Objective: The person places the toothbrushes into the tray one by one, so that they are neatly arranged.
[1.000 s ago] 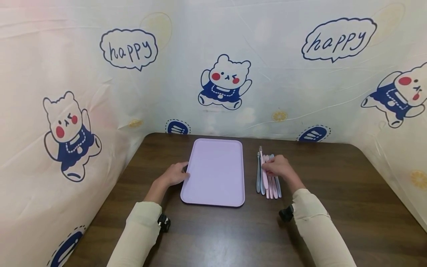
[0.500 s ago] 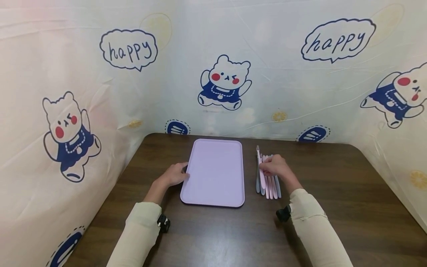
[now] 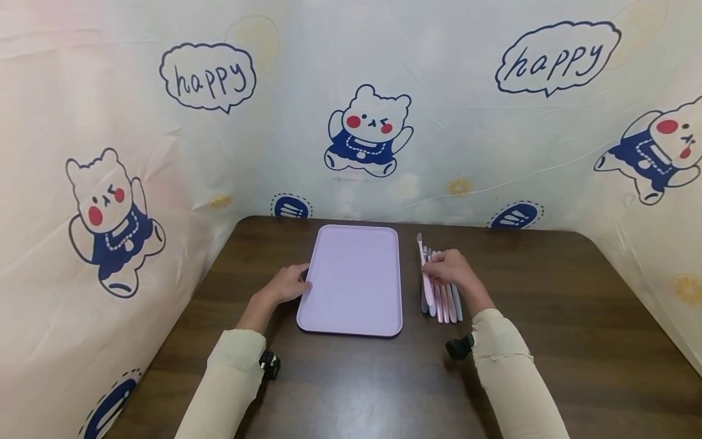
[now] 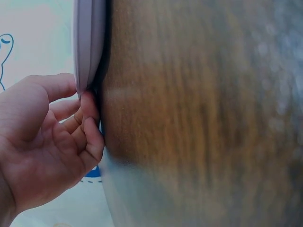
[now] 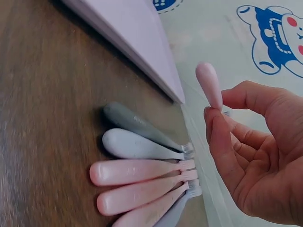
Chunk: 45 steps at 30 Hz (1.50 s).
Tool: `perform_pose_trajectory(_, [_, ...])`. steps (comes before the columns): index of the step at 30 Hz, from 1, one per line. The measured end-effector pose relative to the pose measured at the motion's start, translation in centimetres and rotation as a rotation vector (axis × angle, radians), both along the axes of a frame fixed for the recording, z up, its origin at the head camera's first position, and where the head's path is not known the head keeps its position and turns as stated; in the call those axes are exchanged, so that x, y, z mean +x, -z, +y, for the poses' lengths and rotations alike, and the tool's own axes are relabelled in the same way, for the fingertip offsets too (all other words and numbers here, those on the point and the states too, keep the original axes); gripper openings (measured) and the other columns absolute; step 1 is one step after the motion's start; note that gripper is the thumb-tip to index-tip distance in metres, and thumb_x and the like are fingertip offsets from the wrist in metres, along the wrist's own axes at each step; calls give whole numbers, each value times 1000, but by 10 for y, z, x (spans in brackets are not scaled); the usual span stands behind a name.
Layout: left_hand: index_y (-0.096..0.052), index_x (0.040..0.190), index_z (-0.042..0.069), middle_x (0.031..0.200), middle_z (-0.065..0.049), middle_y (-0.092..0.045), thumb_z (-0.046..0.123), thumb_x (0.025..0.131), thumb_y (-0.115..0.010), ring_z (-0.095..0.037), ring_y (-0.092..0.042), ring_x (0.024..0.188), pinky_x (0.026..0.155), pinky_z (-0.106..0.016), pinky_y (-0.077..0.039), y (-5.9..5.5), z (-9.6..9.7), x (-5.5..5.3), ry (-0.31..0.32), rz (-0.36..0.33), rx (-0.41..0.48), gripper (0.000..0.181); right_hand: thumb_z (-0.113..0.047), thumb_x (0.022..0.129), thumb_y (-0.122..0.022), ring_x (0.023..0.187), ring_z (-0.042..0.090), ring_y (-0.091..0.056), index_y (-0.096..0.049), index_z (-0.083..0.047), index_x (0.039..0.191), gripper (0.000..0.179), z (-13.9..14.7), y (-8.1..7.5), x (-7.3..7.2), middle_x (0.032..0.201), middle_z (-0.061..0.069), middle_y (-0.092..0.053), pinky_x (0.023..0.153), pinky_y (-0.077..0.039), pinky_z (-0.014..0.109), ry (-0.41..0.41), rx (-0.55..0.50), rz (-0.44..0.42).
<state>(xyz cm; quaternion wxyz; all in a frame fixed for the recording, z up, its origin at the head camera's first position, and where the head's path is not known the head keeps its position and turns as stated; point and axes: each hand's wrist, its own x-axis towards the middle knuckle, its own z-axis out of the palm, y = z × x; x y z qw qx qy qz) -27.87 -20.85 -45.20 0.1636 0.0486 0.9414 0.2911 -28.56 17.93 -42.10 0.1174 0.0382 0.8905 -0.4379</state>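
A light purple tray lies on the brown table. At its left edge my left hand grips the rim, with the thumb on one side and curled fingers on the other, as the left wrist view shows. My right hand pinches a pink toothbrush between thumb and fingertips, its handle end pointing toward the wrist camera. Under that hand, several toothbrushes lie side by side: a dark grey one, a pale blue-grey one, pink ones and another bluish one, partly covered.
The wooden table has rounded far corners. A patterned cloth with bears and "happy" bubbles hangs behind it and along both sides. Black wrist cameras sit at both cuffs.
My right hand has shifted a little left with the pink toothbrush, which now stands over the left end of the row. The left hand and the tray have stayed put.
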Motion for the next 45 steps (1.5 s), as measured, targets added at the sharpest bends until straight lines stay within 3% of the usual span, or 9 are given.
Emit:
perform_pose_trajectory(9, [-38,156,4,140,-22,-61,20,101,-57,-28,-63,106,106,-51,-51,2,0,1,-9,-7,7,61,-19,93,-67,74,12,-65,-70,6,112,31,-2,0,1,94,11,-67,69,-59,23,17,-48,-18])
perform_pose_trajectory(16, [-40,155,5,134,-21,-66,17,100,-56,-26,-65,102,100,-49,-54,3,-2,-2,24,41,-12,59,-16,93,-66,75,10,-64,-69,8,113,31,-5,0,1,93,9,-68,72,-61,26,9,-112,-5])
perform_pose_trajectory(22, [-40,156,7,136,-20,-65,17,101,-56,-25,-64,101,103,-51,-53,3,-2,2,11,32,12,58,-17,93,-67,75,11,-66,-68,7,112,31,-10,4,-1,88,5,-68,76,-62,29,17,-138,-26])
perform_pose_trajectory(30, [-38,156,6,138,-21,-63,18,101,-57,-28,-64,105,106,-51,-51,2,-2,1,-2,14,16,60,-15,91,-68,70,6,-64,-69,9,113,32,-20,6,-3,80,0,-68,68,-59,22,28,-181,-33])
perform_pose_trajectory(45, [-37,157,5,140,-22,-61,19,101,-57,-29,-63,108,107,-51,-51,0,-3,-1,8,1,10,61,-12,92,-67,64,5,-64,-68,12,114,33,-34,15,-8,74,-1,-68,64,-58,21,-14,-181,-54])
